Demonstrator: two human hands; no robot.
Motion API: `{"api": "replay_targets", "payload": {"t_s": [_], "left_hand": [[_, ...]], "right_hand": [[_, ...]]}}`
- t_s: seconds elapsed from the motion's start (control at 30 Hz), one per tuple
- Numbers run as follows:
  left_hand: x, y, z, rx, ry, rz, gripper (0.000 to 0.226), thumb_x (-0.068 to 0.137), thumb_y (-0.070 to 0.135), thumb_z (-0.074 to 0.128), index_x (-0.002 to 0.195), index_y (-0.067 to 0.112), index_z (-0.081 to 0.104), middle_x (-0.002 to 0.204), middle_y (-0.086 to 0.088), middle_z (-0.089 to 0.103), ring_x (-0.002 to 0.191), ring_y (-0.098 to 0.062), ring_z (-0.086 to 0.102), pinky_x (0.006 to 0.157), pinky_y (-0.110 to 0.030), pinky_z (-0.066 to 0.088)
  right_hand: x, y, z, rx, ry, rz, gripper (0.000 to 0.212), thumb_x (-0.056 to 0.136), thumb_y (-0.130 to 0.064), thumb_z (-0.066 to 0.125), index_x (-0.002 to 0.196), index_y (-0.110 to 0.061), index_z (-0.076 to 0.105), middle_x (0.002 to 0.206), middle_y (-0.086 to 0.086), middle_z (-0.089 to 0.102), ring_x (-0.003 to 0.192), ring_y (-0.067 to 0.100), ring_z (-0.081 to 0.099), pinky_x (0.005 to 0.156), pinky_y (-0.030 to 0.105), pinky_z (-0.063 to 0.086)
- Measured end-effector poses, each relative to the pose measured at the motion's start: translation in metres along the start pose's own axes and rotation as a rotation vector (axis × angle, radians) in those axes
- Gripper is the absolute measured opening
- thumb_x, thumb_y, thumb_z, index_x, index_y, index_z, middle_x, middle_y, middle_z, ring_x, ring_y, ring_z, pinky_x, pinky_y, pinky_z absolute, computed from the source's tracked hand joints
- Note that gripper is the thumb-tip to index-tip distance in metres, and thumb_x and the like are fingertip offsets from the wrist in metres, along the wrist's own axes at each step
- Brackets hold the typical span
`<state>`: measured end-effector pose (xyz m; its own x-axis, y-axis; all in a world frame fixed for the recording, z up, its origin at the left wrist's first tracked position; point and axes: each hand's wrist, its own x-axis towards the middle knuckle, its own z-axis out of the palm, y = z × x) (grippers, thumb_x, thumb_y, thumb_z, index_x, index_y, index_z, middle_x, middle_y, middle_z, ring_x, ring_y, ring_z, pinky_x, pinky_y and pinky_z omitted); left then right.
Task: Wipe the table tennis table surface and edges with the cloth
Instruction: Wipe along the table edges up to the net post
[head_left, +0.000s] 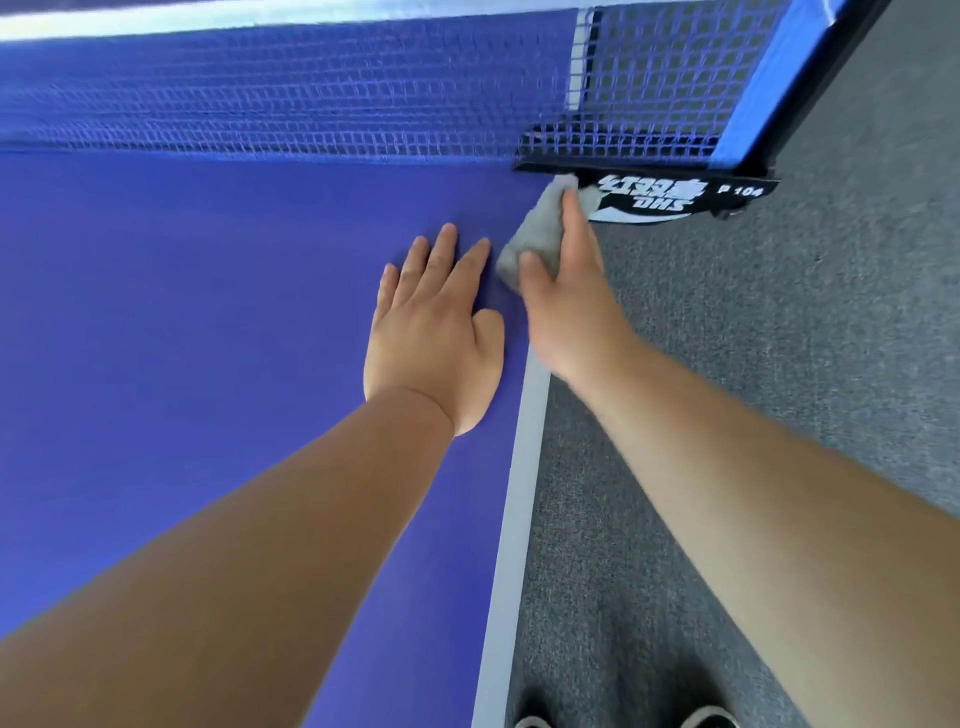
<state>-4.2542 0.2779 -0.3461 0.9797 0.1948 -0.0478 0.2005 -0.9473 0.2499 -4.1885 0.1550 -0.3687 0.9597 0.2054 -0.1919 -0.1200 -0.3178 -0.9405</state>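
Observation:
The blue table tennis table (182, 322) fills the left of the view, with a white line along its right edge (524, 467). My right hand (566, 301) grips a grey cloth (535, 239) and presses it on the table's right edge, just below the net clamp. The cloth's far end touches the clamp. My left hand (436, 332) lies flat on the blue surface with fingers spread, right beside the cloth, holding nothing.
A blue net (311, 98) spans the top of the view. Its black clamp (675, 192) with white lettering sticks out past the table's edge at upper right. Grey carpet (805, 364) lies to the right, and shoe tips (618, 719) show at the bottom.

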Motion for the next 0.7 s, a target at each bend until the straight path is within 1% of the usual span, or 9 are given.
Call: {"api": "replay_targets", "payload": {"t_s": [0.13,0.23,0.3,0.37,0.47,0.5,0.57,0.63,0.7], "left_hand": [[0.002,-0.002,0.004,0.014,-0.001,-0.008,0.076,0.089,0.038,0.014,0.164,0.031,0.024,0.174,0.005,0.011,0.160,-0.017,0.004,0.130,-0.040,0.001],[0.002,-0.002,0.003,0.038,-0.046,-0.001,0.069,0.096,0.033,0.022,0.165,0.030,0.020,0.174,0.003,0.007,0.161,-0.018,0.001,0.130,-0.041,0.000],[-0.001,0.000,-0.001,0.068,-0.091,0.020,0.068,0.098,0.032,0.022,0.166,0.031,0.012,0.175,0.004,0.001,0.161,-0.019,-0.004,0.130,-0.042,-0.002],[-0.020,-0.009,-0.003,0.121,-0.132,0.058,0.072,0.095,0.036,0.014,0.166,0.035,0.004,0.175,0.006,-0.004,0.160,-0.020,-0.006,0.130,-0.042,-0.003],[-0.081,-0.032,-0.005,0.160,-0.135,0.077,0.068,0.097,0.044,0.008,0.165,0.039,0.004,0.174,0.007,-0.003,0.160,-0.021,-0.005,0.130,-0.041,-0.002],[-0.100,-0.038,-0.006,0.165,-0.136,0.079,0.067,0.098,0.046,0.008,0.165,0.039,0.005,0.174,0.007,-0.002,0.160,-0.021,-0.005,0.130,-0.042,-0.002],[-0.120,-0.043,-0.006,0.180,-0.142,0.085,0.066,0.099,0.048,0.010,0.165,0.038,0.007,0.174,0.006,-0.001,0.160,-0.022,-0.004,0.130,-0.042,-0.001],[-0.118,-0.042,-0.005,0.186,-0.128,0.088,0.068,0.098,0.048,0.011,0.165,0.037,0.009,0.175,0.005,0.001,0.160,-0.023,-0.002,0.130,-0.043,0.000],[-0.115,-0.042,-0.004,0.182,-0.107,0.094,0.068,0.098,0.048,0.013,0.165,0.036,0.011,0.175,0.004,0.003,0.160,-0.024,0.000,0.130,-0.043,0.002]], "right_hand": [[0.002,0.005,-0.002,0.075,-0.006,-0.014,0.071,0.108,-0.020,0.044,0.166,-0.032,0.005,0.172,-0.006,0.009,0.156,0.010,0.019,0.127,0.035,0.022],[-0.033,0.007,0.001,0.107,-0.028,-0.010,0.071,0.108,-0.017,0.043,0.166,-0.034,0.005,0.172,-0.008,0.009,0.156,0.008,0.019,0.127,0.038,0.023],[-0.065,0.009,0.006,0.124,-0.043,0.002,0.072,0.108,-0.015,0.042,0.165,-0.037,0.005,0.172,-0.009,0.008,0.156,0.007,0.016,0.128,0.038,0.023],[-0.097,0.014,0.012,0.097,-0.046,0.009,0.071,0.108,-0.018,0.042,0.164,-0.042,0.005,0.173,-0.010,0.005,0.157,0.007,0.012,0.127,0.036,0.022],[-0.116,0.018,0.014,0.035,-0.068,0.020,0.071,0.108,-0.022,0.041,0.163,-0.044,0.003,0.173,-0.011,0.003,0.156,0.006,0.013,0.119,0.026,0.024],[-0.114,0.017,0.013,0.026,-0.078,0.032,0.071,0.108,-0.022,0.042,0.164,-0.044,0.003,0.173,-0.010,0.002,0.156,0.007,0.013,0.115,0.022,0.023],[-0.099,0.014,0.012,-0.002,-0.081,0.057,0.072,0.108,-0.026,0.044,0.164,-0.044,0.002,0.174,-0.006,-0.001,0.157,0.011,0.015,0.108,0.022,0.025],[-0.070,0.008,0.008,-0.038,-0.063,0.061,0.073,0.108,-0.030,0.046,0.164,-0.043,0.000,0.174,-0.003,-0.001,0.155,0.015,0.023,0.103,0.023,0.029],[-0.042,0.000,0.006,-0.059,-0.028,0.052,0.073,0.109,-0.031,0.046,0.165,-0.039,0.000,0.173,-0.002,0.004,0.152,0.016,0.028,0.101,0.023,0.030]]}}
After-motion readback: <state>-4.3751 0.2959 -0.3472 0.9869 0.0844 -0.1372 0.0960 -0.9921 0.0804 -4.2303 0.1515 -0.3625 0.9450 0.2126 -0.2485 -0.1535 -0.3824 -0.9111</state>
